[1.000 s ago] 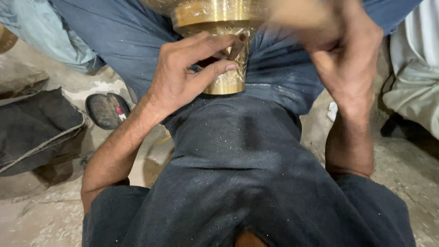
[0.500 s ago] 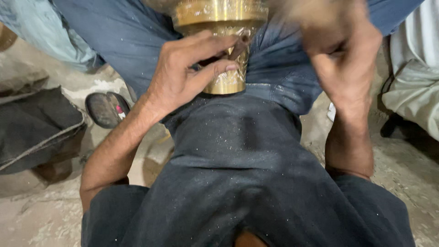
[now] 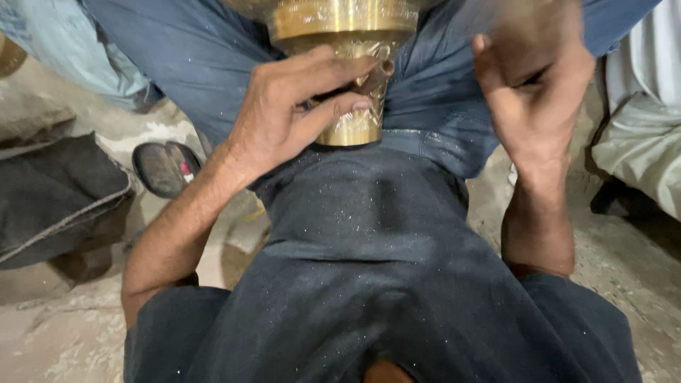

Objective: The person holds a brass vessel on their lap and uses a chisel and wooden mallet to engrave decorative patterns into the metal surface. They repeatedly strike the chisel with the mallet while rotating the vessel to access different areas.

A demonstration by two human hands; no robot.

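1. My left hand [image 3: 298, 113] grips a thin tool [image 3: 369, 76] against the brass vessel [image 3: 347, 64], unchanged.
2. The vessel rests on my lap.
3. My right hand [image 3: 535, 92], right of the vessel, has opened, blurred, holding nothing I can see.

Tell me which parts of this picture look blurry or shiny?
Head view: the right hand is smeared by motion blur, worst at its fingers near the top edge; the left hand is sharp, gripping the brass piece, which shows bright glare along its upper band; the dark cloth on the lap glitters with fine specks; light is soft, shadows faint.
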